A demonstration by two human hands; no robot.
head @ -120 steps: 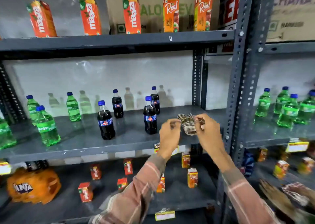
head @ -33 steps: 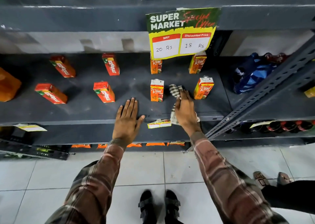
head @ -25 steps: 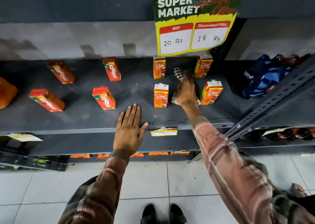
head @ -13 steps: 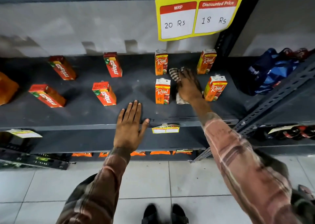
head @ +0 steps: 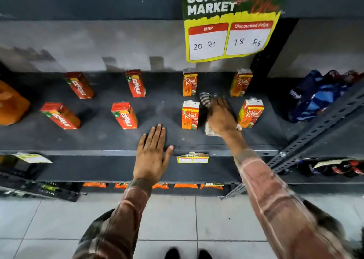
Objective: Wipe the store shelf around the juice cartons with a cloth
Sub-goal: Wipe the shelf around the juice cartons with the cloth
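A dark grey shelf (head: 102,138) carries several small juice cartons. Orange Real cartons stand at the right: one at front centre (head: 190,115), one at front right (head: 250,113), two behind (head: 189,82) (head: 241,82). Red Maaza cartons (head: 124,115) stand to the left. My right hand (head: 221,116) presses a striped cloth (head: 205,99) flat on the shelf between the two front Real cartons; most of the cloth is hidden under the hand. My left hand (head: 152,154) lies flat, fingers spread, on the shelf's front edge, holding nothing.
A yellow and green price sign (head: 228,22) hangs from the shelf above. A small price tag (head: 192,157) sits on the shelf's front lip. A blue packet (head: 315,97) lies beyond the slotted upright (head: 315,128) at right; an orange pack (head: 11,103) at far left. Tiled floor below.
My right hand with the cloth slid away from the shelf's front edge toward the back, then drew slightly forward again between the Real cartons. My left hand stayed flat on the front edge.
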